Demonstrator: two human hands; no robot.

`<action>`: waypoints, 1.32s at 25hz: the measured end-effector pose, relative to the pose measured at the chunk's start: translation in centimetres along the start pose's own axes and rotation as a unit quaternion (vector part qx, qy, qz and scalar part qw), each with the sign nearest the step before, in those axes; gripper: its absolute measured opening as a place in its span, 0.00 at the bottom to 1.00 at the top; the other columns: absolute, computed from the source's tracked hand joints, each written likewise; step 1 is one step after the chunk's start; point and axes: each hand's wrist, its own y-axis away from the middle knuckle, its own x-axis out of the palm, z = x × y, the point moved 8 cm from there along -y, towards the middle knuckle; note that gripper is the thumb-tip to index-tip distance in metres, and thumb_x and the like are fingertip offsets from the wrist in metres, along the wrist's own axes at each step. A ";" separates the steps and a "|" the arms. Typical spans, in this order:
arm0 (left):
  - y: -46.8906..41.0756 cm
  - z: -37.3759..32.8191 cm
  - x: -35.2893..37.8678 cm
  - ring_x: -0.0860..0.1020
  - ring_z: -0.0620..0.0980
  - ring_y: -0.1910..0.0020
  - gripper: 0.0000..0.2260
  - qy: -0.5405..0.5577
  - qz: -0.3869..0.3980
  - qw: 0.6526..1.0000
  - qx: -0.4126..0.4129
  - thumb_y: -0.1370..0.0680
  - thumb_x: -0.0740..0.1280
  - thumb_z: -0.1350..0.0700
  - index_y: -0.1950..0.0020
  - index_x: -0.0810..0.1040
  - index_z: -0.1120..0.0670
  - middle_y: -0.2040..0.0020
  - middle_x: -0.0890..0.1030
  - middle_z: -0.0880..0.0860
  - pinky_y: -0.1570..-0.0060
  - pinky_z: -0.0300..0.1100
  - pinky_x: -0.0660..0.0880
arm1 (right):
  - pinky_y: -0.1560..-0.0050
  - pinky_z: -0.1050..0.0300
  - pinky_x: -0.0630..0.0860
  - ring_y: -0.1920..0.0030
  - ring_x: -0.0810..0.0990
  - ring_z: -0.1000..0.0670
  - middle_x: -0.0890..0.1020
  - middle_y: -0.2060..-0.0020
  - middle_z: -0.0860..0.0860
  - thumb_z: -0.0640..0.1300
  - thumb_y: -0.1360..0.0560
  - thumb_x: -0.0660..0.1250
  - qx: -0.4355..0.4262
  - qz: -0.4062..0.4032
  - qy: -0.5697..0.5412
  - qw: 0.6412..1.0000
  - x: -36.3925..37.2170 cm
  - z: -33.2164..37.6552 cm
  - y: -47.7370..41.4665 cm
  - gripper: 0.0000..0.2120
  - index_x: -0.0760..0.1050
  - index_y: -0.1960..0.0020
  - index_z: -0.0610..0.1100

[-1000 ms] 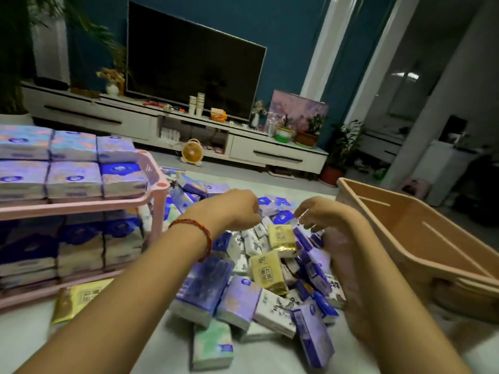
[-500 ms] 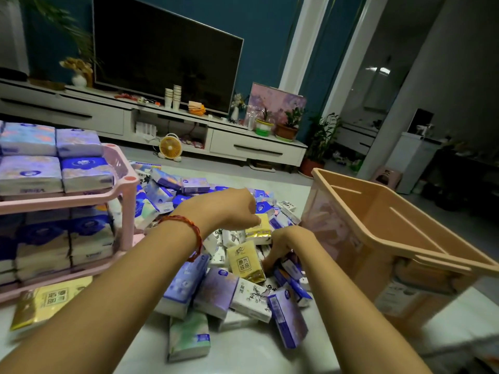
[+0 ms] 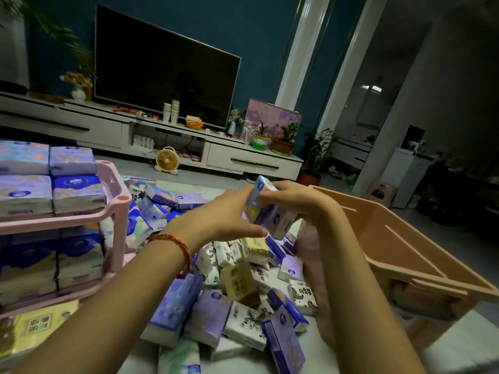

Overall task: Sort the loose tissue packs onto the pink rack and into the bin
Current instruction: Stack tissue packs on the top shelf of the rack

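In the head view, a bundle (image 3: pixel 270 215) of small tissue packs is held between both hands above the pile (image 3: pixel 240 290). The left hand (image 3: pixel 224 221) is curled round the bundle's left side, and a red bracelet (image 3: pixel 178 252) is worn on its wrist. The right hand (image 3: pixel 299 202) is clasped over the bundle's top and right side, with the fingers bent round it. The bundle is kept clear of the pile, near the bin's left rim. The pile is spread on the pale floor (image 3: pixel 453 352) between the rack and the bin, with purple, blue, white and yellow packs heaped at mixed angles. The pink rack (image 3: pixel 120 209) is set at the left edge. Larger packs are stacked on its upper and lower shelves, and a yellow pack (image 3: pixel 40 323) is seen at its foot. The tan bin (image 3: pixel 405 247) is placed at the right, close against the pile. At the far edge a white cabinet (image 3: pixel 253 160) is seen bearing a dark TV (image 3: pixel 162 68), and a small fan (image 3: pixel 167 161) is stood in front of it.
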 end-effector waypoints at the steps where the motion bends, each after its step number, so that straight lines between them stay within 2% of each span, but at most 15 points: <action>1: 0.1 -0.2 -1.3 0.72 0.50 0.38 0.32 0.046 -0.031 0.998 0.019 0.28 0.71 0.51 0.27 0.59 0.48 0.33 0.71 0.52 0.44 0.42 0.70 | 0.60 0.56 0.77 0.60 0.80 0.46 0.82 0.58 0.43 0.45 0.27 0.64 -0.035 0.014 -0.064 0.997 -0.1 1.6 0.4 0.09 0.76 0.49 0.43; 3: 0.5 0.2 -4.0 0.76 0.49 0.44 0.26 0.106 -0.094 0.989 0.035 0.28 0.70 0.56 0.32 0.67 0.51 0.40 0.77 0.52 0.45 0.43 0.73 | 0.61 0.56 0.77 0.65 0.80 0.48 0.82 0.63 0.45 0.42 0.26 0.63 -0.088 0.049 -0.161 0.982 0.3 4.3 1.3 0.06 0.77 0.53 0.42; 5: 1.3 1.1 -6.7 0.78 0.50 0.49 0.19 0.101 -0.146 0.984 0.031 0.28 0.70 0.60 0.38 0.73 0.55 0.45 0.79 0.53 0.47 0.46 0.76 | 0.61 0.57 0.78 0.64 0.81 0.49 0.83 0.61 0.44 0.40 0.25 0.64 -0.124 0.096 -0.247 0.956 1.3 6.4 1.8 0.05 0.77 0.52 0.41; 8: 3.3 3.5 -10.5 0.79 0.53 0.54 0.15 0.060 -0.208 0.976 -0.021 0.30 0.71 0.56 0.44 0.78 0.55 0.52 0.81 0.54 0.52 0.49 0.77 | 0.62 0.62 0.80 0.63 0.83 0.52 0.84 0.60 0.47 0.39 0.25 0.64 -0.148 0.142 -0.332 0.921 3.0 9.4 1.7 0.05 0.77 0.50 0.41; 11: 7.4 7.1 -15.9 0.77 0.50 0.61 0.09 0.000 -0.288 0.948 -0.137 0.32 0.70 0.50 0.55 0.79 0.52 0.60 0.80 0.51 0.62 0.41 0.73 | 0.79 0.67 0.70 0.76 0.76 0.57 0.79 0.70 0.50 0.42 0.24 0.65 -0.132 0.137 -0.315 0.930 5.2 12.8 1.2 0.05 0.77 0.55 0.41; 13: 11.4 10.0 -19.3 0.75 0.48 0.67 0.09 -0.026 -0.315 0.919 -0.235 0.32 0.69 0.50 0.59 0.78 0.55 0.66 0.78 0.52 0.71 0.37 0.69 | 0.82 0.68 0.63 0.79 0.73 0.55 0.76 0.75 0.50 0.48 0.25 0.67 -0.123 0.132 -0.246 0.952 7.4 15.1 0.4 0.11 0.75 0.52 0.40; 16: 17.5 13.7 -22.6 0.72 0.52 0.66 0.11 -0.089 -0.303 0.873 -0.371 0.31 0.70 0.51 0.59 0.77 0.59 0.65 0.75 0.55 0.76 0.38 0.63 | 0.77 0.62 0.68 0.72 0.76 0.52 0.80 0.65 0.45 0.53 0.29 0.70 -0.145 0.100 -0.194 0.965 10.5 19.3 -0.6 0.23 0.71 0.43 0.37; 18: 20.9 15.2 -23.9 0.76 0.57 0.58 0.14 -0.127 -0.279 0.846 -0.436 0.30 0.70 0.50 0.54 0.78 0.60 0.57 0.77 0.62 0.70 0.45 0.69 | 0.75 0.61 0.73 0.68 0.79 0.50 0.81 0.59 0.44 0.47 0.28 0.70 -0.161 0.114 -0.234 0.952 13.0 22.4 0.0 0.24 0.65 0.39 0.39; 20: 23.0 16.2 -24.6 0.78 0.58 0.46 0.20 -0.145 -0.252 0.830 -0.477 0.29 0.70 0.49 0.47 0.78 0.63 0.45 0.78 0.64 0.60 0.48 0.74 | 0.76 0.62 0.74 0.67 0.79 0.52 0.81 0.60 0.47 0.44 0.26 0.68 -0.173 0.137 -0.249 0.943 15.2 25.0 1.4 0.22 0.61 0.39 0.42; 22: 23.8 16.9 -24.6 0.77 0.56 0.43 0.23 -0.144 -0.229 0.824 -0.498 0.29 0.70 0.48 0.43 0.76 0.64 0.42 0.78 0.62 0.67 0.45 0.70 | 0.72 0.59 0.77 0.63 0.80 0.52 0.82 0.58 0.47 0.45 0.25 0.68 -0.198 0.133 -0.242 0.941 16.9 27.0 2.1 0.20 0.62 0.39 0.41; 24: 23.8 17.4 -23.8 0.77 0.55 0.45 0.25 -0.119 -0.204 0.826 -0.511 0.29 0.70 0.47 0.39 0.73 0.62 0.42 0.77 0.58 0.63 0.39 0.69 | 0.58 0.53 0.79 0.53 0.80 0.49 0.81 0.48 0.46 0.49 0.25 0.66 -0.237 0.092 -0.174 0.951 17.7 28.0 2.5 0.21 0.64 0.37 0.43; 26: 23.5 17.8 -22.9 0.76 0.54 0.45 0.26 -0.108 -0.170 0.833 -0.516 0.28 0.70 0.44 0.37 0.71 0.59 0.42 0.75 0.56 0.52 0.40 0.72 | 0.49 0.54 0.74 0.44 0.76 0.48 0.75 0.40 0.45 0.53 0.24 0.64 -0.280 0.051 -0.043 0.958 17.9 28.6 2.9 0.23 0.64 0.34 0.44; 28: 23.3 18.0 -22.3 0.76 0.53 0.45 0.26 -0.111 -0.140 0.835 -0.520 0.28 0.68 0.41 0.38 0.72 0.57 0.40 0.76 0.55 0.50 0.40 0.72 | 0.42 0.55 0.70 0.37 0.71 0.47 0.68 0.33 0.46 0.56 0.24 0.62 -0.302 0.031 0.028 0.952 17.6 28.5 3.0 0.26 0.63 0.30 0.46; 30: 23.4 18.2 -22.4 0.77 0.53 0.48 0.24 -0.119 -0.123 0.836 -0.521 0.29 0.68 0.40 0.43 0.73 0.57 0.43 0.77 0.55 0.53 0.39 0.71 | 0.41 0.55 0.70 0.37 0.71 0.49 0.67 0.32 0.47 0.57 0.25 0.63 -0.320 0.055 0.033 0.945 17.5 28.2 3.2 0.27 0.62 0.29 0.48; 33: 23.3 18.5 -22.5 0.75 0.50 0.61 0.18 -0.091 -0.123 0.847 -0.509 0.31 0.73 0.45 0.54 0.71 0.55 0.53 0.75 0.54 0.52 0.41 0.75 | 0.46 0.60 0.70 0.44 0.72 0.53 0.71 0.34 0.49 0.57 0.27 0.66 -0.336 0.117 0.030 0.934 18.0 27.6 3.4 0.25 0.66 0.33 0.51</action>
